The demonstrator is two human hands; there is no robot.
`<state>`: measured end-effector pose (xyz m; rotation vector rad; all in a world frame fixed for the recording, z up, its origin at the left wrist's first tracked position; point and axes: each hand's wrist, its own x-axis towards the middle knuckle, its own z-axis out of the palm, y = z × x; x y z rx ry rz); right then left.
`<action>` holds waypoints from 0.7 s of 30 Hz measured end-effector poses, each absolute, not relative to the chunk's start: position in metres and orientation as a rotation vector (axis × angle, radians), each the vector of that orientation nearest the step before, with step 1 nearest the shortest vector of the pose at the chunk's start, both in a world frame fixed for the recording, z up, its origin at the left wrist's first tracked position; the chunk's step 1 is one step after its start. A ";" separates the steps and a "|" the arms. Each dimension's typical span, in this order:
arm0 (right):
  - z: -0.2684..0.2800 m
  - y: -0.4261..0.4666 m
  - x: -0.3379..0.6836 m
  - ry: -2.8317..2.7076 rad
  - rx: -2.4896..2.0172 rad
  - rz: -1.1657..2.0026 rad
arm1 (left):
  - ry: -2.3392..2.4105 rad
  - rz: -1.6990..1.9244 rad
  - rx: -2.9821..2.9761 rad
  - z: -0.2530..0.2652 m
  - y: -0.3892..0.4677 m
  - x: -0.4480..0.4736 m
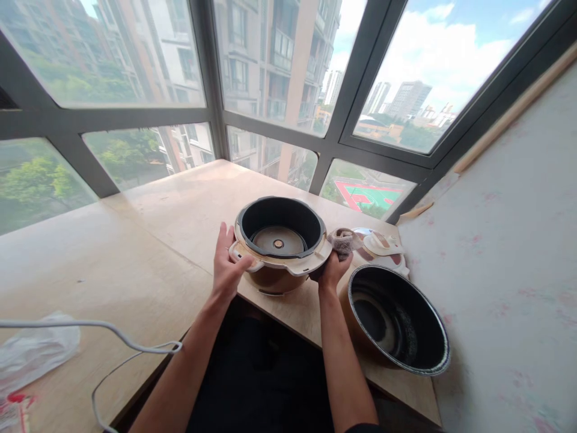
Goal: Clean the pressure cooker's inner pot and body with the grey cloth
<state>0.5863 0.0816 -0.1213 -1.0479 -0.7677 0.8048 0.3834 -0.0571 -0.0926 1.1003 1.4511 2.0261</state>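
An electric pressure cooker body (283,239) stands upright near the counter's front edge. Its lid is off, and the heating plate with a round centre button shows inside the dark well. My left hand (228,267) grips its left side, thumb over the pale handle on the rim and fingers along the outer wall. Against the cooker's right side, my right hand (334,269) clutches a bunched grey-brown cloth (342,242); part of its grip is hidden behind the rim. Just right of that hand sits the dark inner pot (392,319), tilted in view, with nothing visible in it.
The cooker lid (383,248) lies behind the inner pot, near the papered wall (509,288). At the left are a white cable (112,329), a crumpled clear plastic bag (42,349) and a red-and-white packet (15,412). Framed windows (270,60) border the counter (148,240).
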 end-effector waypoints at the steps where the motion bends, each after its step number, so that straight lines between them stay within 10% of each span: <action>1: -0.122 0.083 0.586 -0.777 -1.049 0.806 | 1.383 2.001 1.107 -0.093 -0.055 0.371; 21: -0.124 0.048 0.580 -0.931 -1.107 0.802 | 1.320 1.845 0.837 -0.062 -0.020 0.281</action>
